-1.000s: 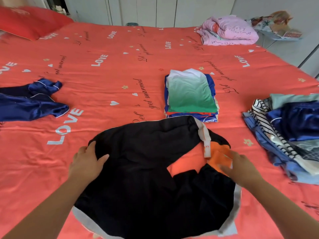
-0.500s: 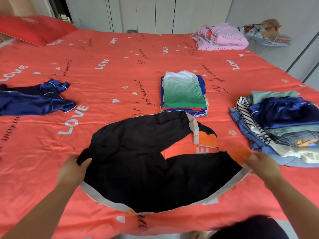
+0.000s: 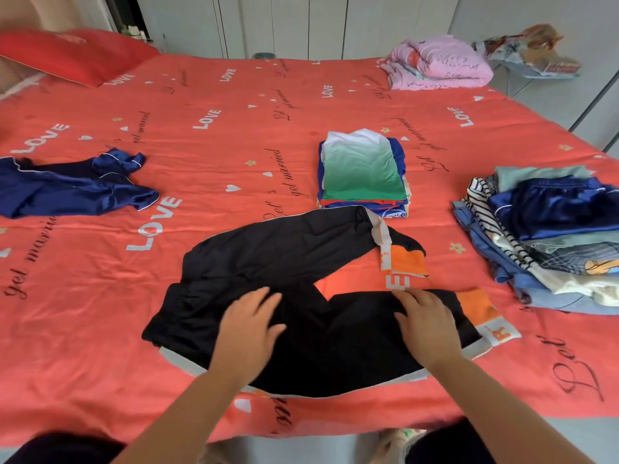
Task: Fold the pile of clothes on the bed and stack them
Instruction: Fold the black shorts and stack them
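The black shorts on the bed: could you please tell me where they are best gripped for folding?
Probably the far leg's orange cuff, pinched from the right by the right hand: the black shorts lie flat with legs splayed, and that cuff lies free at the edge.

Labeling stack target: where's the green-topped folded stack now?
Head view, slightly right of centre on the bed: the folded stack lies just beyond the black garment, left of the mixed clothes pile.

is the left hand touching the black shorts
Touching. The head view shows the left hand lying flat on the black shorts, fingers spread over the fabric.
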Action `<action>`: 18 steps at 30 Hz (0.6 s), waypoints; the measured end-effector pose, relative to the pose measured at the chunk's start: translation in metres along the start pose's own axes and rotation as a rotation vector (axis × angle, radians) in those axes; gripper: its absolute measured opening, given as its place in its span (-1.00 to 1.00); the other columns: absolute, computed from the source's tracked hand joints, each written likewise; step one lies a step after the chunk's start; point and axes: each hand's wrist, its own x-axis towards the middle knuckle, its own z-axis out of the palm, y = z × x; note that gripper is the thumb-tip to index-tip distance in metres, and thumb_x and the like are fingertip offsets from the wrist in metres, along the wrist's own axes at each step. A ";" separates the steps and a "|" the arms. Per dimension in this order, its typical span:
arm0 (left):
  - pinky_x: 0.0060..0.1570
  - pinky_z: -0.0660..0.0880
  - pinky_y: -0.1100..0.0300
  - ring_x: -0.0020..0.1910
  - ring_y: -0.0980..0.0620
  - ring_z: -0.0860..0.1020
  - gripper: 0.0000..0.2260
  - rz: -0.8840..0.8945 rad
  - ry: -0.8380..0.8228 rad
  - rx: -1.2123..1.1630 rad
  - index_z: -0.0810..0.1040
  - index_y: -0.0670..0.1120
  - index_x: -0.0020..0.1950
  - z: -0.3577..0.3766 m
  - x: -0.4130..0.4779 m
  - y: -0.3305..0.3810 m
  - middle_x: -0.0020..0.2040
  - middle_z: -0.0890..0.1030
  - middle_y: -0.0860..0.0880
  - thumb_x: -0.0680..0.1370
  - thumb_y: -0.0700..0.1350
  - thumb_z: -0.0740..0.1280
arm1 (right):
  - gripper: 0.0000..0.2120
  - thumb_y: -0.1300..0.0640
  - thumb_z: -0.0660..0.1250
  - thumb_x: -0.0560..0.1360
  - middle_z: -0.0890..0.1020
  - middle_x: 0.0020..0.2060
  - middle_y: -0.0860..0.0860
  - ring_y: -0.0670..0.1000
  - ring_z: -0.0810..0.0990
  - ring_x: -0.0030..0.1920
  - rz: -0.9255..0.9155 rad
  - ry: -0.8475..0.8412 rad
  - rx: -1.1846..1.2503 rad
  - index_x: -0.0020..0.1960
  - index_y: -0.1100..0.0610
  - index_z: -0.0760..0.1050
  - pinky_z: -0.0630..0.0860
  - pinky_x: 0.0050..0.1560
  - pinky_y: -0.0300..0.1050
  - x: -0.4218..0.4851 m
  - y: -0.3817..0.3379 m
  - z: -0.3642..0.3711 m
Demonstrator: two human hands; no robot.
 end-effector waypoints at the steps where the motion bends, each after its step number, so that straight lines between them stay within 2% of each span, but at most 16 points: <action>1: 0.11 0.49 -0.07 0.19 -0.16 0.53 -0.54 0.004 -0.075 -0.010 0.53 -0.11 0.25 0.004 0.001 0.010 0.25 0.53 -0.15 0.46 0.10 0.20 | -0.59 0.18 0.37 0.43 0.54 0.19 0.07 0.18 0.50 0.18 0.017 0.011 -0.007 0.27 0.08 0.48 0.46 0.11 0.14 0.005 -0.006 -0.002; 3: 0.36 0.24 -0.06 0.45 -0.12 0.24 -0.49 -0.062 -0.196 0.015 0.23 -0.04 0.48 0.012 0.000 0.022 0.49 0.24 -0.08 0.57 0.12 0.16 | -0.58 0.16 0.22 0.52 0.42 0.32 0.02 0.13 0.34 0.33 0.076 0.001 -0.058 0.37 0.03 0.34 0.33 0.25 0.12 0.018 0.000 -0.005; 4: 0.43 0.08 -0.04 0.51 -0.08 0.08 -0.46 -0.088 -0.242 0.044 0.06 0.02 0.53 0.019 0.000 0.021 0.54 0.08 -0.02 0.60 0.14 0.10 | -0.56 0.14 0.18 0.55 0.35 0.37 -0.01 0.11 0.25 0.39 0.107 -0.016 -0.092 0.41 -0.01 0.25 0.27 0.32 0.11 0.024 0.009 -0.007; 6: 0.45 -0.05 -0.04 0.52 -0.04 -0.06 -0.44 -0.099 -0.291 0.089 -0.08 0.06 0.54 0.024 0.000 0.024 0.55 -0.06 0.03 0.60 0.17 0.04 | -0.52 0.05 0.15 0.57 0.24 0.43 -0.03 0.11 0.10 0.47 0.177 -0.149 -0.150 0.46 -0.04 0.13 0.15 0.39 0.12 0.031 0.030 -0.012; 8: 0.46 -0.07 -0.04 0.53 -0.03 -0.08 -0.43 -0.096 -0.287 0.075 -0.08 0.03 0.54 0.023 0.005 0.032 0.55 -0.08 0.03 0.60 0.16 0.04 | -0.56 -0.04 0.16 0.57 0.29 0.40 -0.02 0.09 0.12 0.46 0.182 -0.243 -0.201 0.42 0.00 0.21 0.12 0.41 0.08 0.030 0.042 -0.012; 10: 0.47 -0.08 0.00 0.53 0.01 -0.09 -0.43 -0.068 -0.262 0.052 -0.07 -0.01 0.54 0.022 0.014 0.044 0.55 -0.08 0.05 0.61 0.16 0.04 | -0.66 -0.06 0.16 0.56 0.42 0.28 0.00 0.07 0.28 0.37 0.165 -0.211 -0.284 0.28 0.05 0.36 0.17 0.39 0.01 0.029 0.054 -0.015; 14: 0.46 -0.07 0.03 0.52 0.02 -0.06 -0.46 0.043 -0.193 0.029 -0.04 0.00 0.54 0.025 0.039 0.080 0.54 -0.01 0.06 0.62 0.11 0.06 | -0.71 -0.08 0.18 0.55 0.54 0.13 0.04 0.10 0.44 0.21 0.209 -0.118 -0.347 0.15 0.08 0.45 0.26 0.27 -0.01 0.033 0.088 -0.037; 16: 0.46 -0.08 -0.01 0.52 0.00 -0.05 -0.48 0.094 -0.194 0.045 0.00 0.00 0.53 0.028 0.053 0.095 0.54 0.04 0.05 0.62 0.09 0.07 | -0.65 -0.12 0.25 0.51 0.55 0.09 0.10 0.15 0.47 0.17 0.297 -0.097 -0.265 0.13 0.12 0.47 0.33 0.19 0.01 0.034 0.107 -0.045; 18: 0.46 -0.11 -0.05 0.52 -0.01 -0.05 -0.49 0.147 -0.208 0.066 0.00 0.00 0.53 0.034 0.065 0.109 0.53 0.07 0.04 0.62 0.09 0.05 | -0.61 -0.09 0.32 0.47 0.52 0.06 0.20 0.23 0.44 0.15 0.380 -0.092 -0.057 0.12 0.19 0.47 0.37 0.13 0.05 0.029 0.120 -0.045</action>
